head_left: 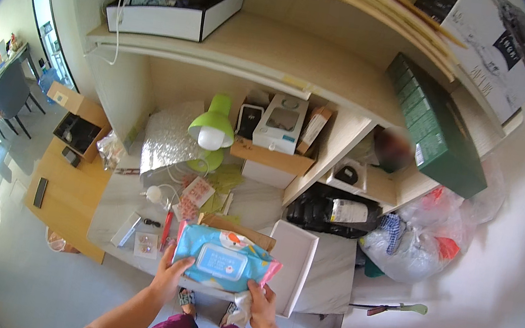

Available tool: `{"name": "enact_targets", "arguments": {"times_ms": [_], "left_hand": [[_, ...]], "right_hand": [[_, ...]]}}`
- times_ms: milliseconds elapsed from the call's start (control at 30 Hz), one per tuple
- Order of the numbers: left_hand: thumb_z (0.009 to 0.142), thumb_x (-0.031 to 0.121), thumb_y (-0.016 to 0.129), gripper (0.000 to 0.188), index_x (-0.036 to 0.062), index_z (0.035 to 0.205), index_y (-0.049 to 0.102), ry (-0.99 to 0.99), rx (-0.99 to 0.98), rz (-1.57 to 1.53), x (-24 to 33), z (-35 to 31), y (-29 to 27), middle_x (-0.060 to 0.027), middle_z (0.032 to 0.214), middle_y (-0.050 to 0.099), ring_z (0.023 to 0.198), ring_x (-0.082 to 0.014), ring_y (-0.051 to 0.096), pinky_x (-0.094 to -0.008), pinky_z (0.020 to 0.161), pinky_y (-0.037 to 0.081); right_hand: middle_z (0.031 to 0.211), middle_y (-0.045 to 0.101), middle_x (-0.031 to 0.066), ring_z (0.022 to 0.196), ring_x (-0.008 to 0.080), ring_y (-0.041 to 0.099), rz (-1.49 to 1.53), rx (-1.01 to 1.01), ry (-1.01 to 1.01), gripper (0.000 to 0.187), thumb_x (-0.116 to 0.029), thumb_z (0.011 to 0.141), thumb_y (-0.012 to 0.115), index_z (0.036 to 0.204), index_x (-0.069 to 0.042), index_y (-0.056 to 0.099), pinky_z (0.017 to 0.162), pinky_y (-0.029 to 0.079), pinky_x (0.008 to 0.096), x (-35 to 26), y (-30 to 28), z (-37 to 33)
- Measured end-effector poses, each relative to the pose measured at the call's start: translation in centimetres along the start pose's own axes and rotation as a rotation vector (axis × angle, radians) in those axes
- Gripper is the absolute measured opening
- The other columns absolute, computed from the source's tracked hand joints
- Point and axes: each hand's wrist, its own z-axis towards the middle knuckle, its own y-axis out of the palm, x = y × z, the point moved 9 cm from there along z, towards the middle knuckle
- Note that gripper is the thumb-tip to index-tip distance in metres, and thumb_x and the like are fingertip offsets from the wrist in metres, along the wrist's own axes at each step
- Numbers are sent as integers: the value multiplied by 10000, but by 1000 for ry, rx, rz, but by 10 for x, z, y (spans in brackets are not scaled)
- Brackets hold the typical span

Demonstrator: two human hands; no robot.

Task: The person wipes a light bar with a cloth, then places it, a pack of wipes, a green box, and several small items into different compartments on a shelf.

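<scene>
A light blue pack of wet wipes (195,249) with pink ends and a plastic flip lid is held up over the front edge of the marble-patterned desk. My left hand (170,271) grips its left end, thumb on top. At its right end my right hand (262,302) closes on the lower corner. A crumpled white tissue or wipe (241,309) hangs beneath the right hand's fingers. Behind the pack lies a brown cardboard piece (251,232), partly hidden. Just right of the pack is a shallow white tray or box lid (296,257).
A green lamp (214,123) and bubble wrap (172,133) stand at the back. Left on the desk are a red pen-like item (167,228) and small packets. A black plastic parcel (310,208) and plastic bags (415,255) lie right. Shelves overhang the desk, holding a green box (438,126).
</scene>
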Motion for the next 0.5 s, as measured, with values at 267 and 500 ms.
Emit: {"name": "enact_targets", "arguments": {"times_ms": [267,500], "left_hand": [[843,150,617,430,43,1215,431,277,-110,-9,155,-28,123,-66,1081,537,994,-150,512,-319,858,430],[824,311,606,474,120,1227,444,248,-153,198,248,19,232,-58,1115,540,1069,-179,494,-414,940,354]], "right_hand": [[878,627,11,782,68,535,-44,-41,-459,274,-171,836,660,994,51,629,675,434,225,-212,42,-87],[816,622,28,670,98,552,-111,-128,-640,338,-288,810,660,934,25,637,580,423,246,-374,70,-77]]}}
